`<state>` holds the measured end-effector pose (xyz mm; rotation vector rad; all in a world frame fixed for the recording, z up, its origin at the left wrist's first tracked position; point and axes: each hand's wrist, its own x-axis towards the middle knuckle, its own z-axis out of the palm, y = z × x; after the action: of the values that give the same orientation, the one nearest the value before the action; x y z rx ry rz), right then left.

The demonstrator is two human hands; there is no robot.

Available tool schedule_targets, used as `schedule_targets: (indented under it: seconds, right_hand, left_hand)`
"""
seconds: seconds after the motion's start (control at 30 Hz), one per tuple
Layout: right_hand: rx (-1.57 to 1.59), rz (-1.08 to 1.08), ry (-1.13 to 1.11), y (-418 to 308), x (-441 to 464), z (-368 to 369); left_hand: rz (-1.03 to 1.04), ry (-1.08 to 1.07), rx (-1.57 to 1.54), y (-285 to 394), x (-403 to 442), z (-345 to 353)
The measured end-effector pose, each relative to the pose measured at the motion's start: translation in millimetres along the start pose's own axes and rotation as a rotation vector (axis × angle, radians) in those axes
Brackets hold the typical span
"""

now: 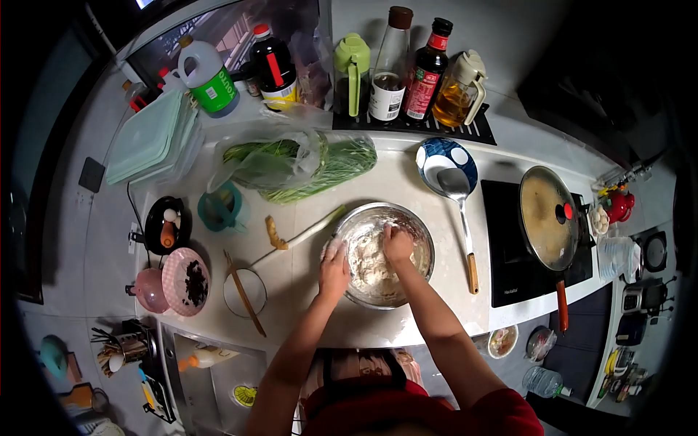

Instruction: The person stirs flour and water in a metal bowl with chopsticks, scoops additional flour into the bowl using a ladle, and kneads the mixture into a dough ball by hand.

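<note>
A shiny metal mixing bowl (429, 272) stands on the counter in front of me, with pale, lumpy, floury dough (369, 263) inside it. My left hand (335, 270) holds the bowl's left rim, and white flour coats its fingers. Inside the bowl, my right hand (398, 244) is curled into the dough, its fingertips partly hidden. A spring onion (313, 230) and a piece of ginger (275, 232) lie just left of the bowl. Farther left, chopsticks (244, 294) rest across a round, clear-looking dish (254, 282).
Bagged green vegetables (313, 160) lie behind the bowl. A patterned blue bowl (430, 154) with a metal spatula (465, 225) sits at the back right. A lidded pan (547, 218) stands on the black cooktop (509, 280). Bottles line the wall. Pink plate (182, 265) on the left.
</note>
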<state>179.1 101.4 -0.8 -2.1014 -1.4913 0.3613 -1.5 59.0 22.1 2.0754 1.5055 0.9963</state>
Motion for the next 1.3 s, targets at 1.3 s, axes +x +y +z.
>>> schedule_targets:
  seconds: [1.3]
  right_hand:
    - [-0.107,-0.318,-0.086,-45,-66,-25]
  left_hand:
    - [-0.340,0.178,0.058,-10,-2,15]
